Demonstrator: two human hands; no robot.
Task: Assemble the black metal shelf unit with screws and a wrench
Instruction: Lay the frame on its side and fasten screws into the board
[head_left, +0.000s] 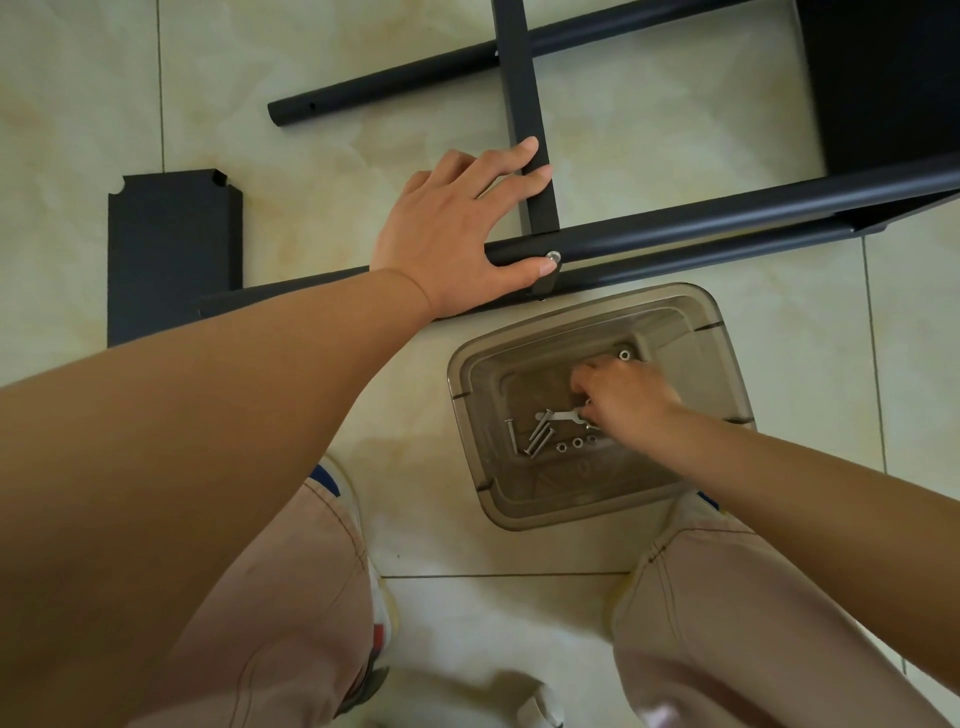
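We are observing our left hand (457, 228) bracing the black round metal tube (727, 218) of the shelf frame, which is lying on the pale tiled floor (311, 150). The fingers are lying spread: the thumb is running along the tube's near side, its tip just beside a silver screw head (554, 255) seated at the joint, while two fingertips are touching the flat black metal crossbar (524, 114) that meets the tube there.

We are judging the frame to be stiff, fairly heavy and smooth-coated, so it is likely to slide on tile. Holding it close to the joint, as now, appears the sound choice.

Below that grip, our right hand (623, 400) is reaching into the smoky translucent plastic bin (519, 509). Its fingers are curled downward beside the end of the small flat silver wrench (558, 415); we cannot tell whether they are pinching it or anything else. Left of those fingertips, long silver screws (537, 439) and small silver nuts (576, 443) are lying loose on the bin floor. These parts are small, hard and slick, and will want a fingertip pinch.

A separate black flat metal panel (171, 249) is lying left of the bracing hand.
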